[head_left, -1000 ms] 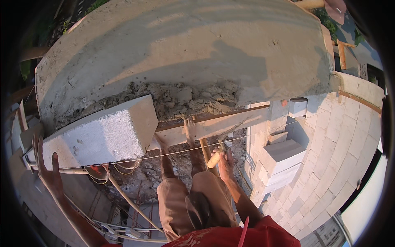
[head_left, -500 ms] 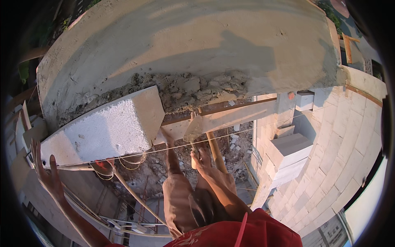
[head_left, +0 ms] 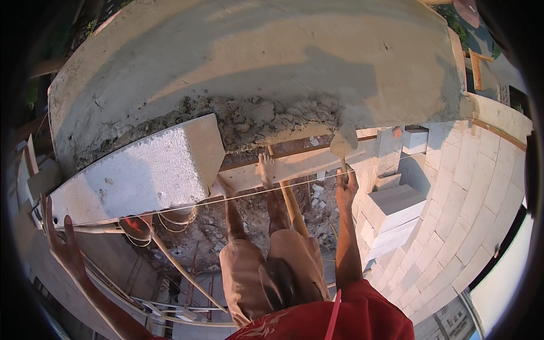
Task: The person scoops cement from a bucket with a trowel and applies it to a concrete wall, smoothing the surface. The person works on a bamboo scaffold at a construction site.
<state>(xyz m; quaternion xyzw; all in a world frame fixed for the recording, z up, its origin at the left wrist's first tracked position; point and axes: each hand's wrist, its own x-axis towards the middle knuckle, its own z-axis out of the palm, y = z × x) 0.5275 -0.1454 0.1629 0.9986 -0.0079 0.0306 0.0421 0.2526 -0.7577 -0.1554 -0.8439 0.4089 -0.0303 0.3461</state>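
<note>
My left hand [head_left: 63,249] is at the left end of a long pale building block [head_left: 130,175], fingers stretched and apart, with the thumb spread toward me. Whether the fingertips press on the block cannot be made out. My right hand [head_left: 347,188] is closed round the handle of a trowel [head_left: 343,143], whose mortar-smeared blade points away from me. That blade is by the right end of a ridge of rough wet mortar [head_left: 272,118]. The block lies along the mortar, its right end face next to the uncovered part. A taut string [head_left: 255,194] crosses in front of the block.
A smooth grey slab [head_left: 255,51] spreads beyond the mortar. My bare feet [head_left: 266,169] are on a wooden plank [head_left: 306,164] high above rubble. At right are a block wall [head_left: 453,209] and stacked blocks [head_left: 396,207]. A bucket [head_left: 137,228] hangs below the block.
My right hand has swung the trowel from near my feet out to the right, up to the mortar's end. My left hand stays at the block, shifted slightly.
</note>
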